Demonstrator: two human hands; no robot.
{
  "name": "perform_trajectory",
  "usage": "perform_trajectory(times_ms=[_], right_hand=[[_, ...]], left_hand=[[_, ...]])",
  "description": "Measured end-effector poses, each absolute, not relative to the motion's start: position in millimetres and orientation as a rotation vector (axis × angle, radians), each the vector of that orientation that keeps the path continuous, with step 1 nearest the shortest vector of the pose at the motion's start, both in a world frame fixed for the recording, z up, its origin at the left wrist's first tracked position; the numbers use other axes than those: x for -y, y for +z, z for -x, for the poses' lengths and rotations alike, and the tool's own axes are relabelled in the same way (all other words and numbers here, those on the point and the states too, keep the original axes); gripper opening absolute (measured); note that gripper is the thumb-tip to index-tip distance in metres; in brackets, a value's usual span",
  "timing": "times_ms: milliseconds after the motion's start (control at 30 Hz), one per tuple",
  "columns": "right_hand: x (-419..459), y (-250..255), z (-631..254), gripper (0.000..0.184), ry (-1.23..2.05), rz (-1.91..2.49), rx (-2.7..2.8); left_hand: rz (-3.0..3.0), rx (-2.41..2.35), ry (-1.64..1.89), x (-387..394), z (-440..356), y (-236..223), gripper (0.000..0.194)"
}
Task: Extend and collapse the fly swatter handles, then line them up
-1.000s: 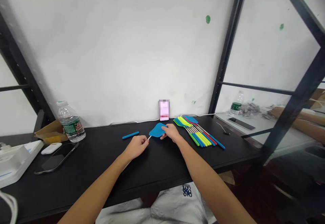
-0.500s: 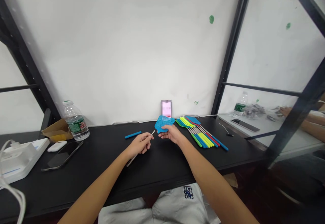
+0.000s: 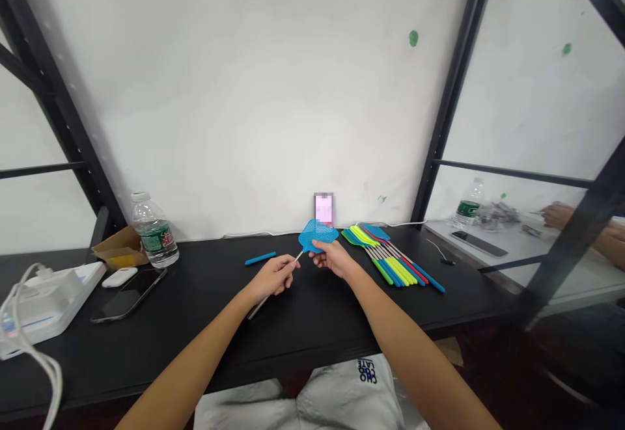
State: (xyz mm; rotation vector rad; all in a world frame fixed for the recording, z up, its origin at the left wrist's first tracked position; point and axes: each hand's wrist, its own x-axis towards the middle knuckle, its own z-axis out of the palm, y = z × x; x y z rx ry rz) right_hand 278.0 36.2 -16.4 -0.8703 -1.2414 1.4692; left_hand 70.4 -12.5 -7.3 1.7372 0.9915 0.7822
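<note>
My right hand [image 3: 333, 258] pinches the lower edge of a blue mesh swatter head [image 3: 316, 234], held tilted up above the black table [image 3: 312, 326]. My left hand [image 3: 273, 276] is closed round a thin metal rod [image 3: 271, 289] whose tip meets the base of the blue head. A loose blue handle sleeve [image 3: 260, 259] lies on the table just left of my left hand. To the right of my right hand lies a fanned pile of finished swatters [image 3: 390, 257] with green, yellow, blue and red handles.
A phone stand with a pink screen [image 3: 323, 209] leans on the wall. At the left are a water bottle [image 3: 153, 231], a cardboard box [image 3: 118, 252], a dark phone [image 3: 127, 295], a white case [image 3: 119, 277] and a white device with a cable [image 3: 41, 300]. Another person's hands [image 3: 561, 215] work at the right bench.
The blue head has been lifted from lying flat on the table to tilted upright, and the rod's tip has come up to its base. My view has shifted slightly left.
</note>
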Motion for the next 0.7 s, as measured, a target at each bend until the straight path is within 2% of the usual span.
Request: perform_trajectory(times_ms=[533, 700], right_hand=[[-34.5, -18.3, -276.6, 0.033, 1.482, 0.815, 1.325], [-33.1, -17.7, -277.0, 0.033, 1.488, 0.802, 1.346]], left_hand=[[-1.737, -0.989, 0.843, 13.8, -71.3, -10.4, 0.040], [-2.019, -1.074, 0.958, 16.7, -72.4, -11.4, 0.033]])
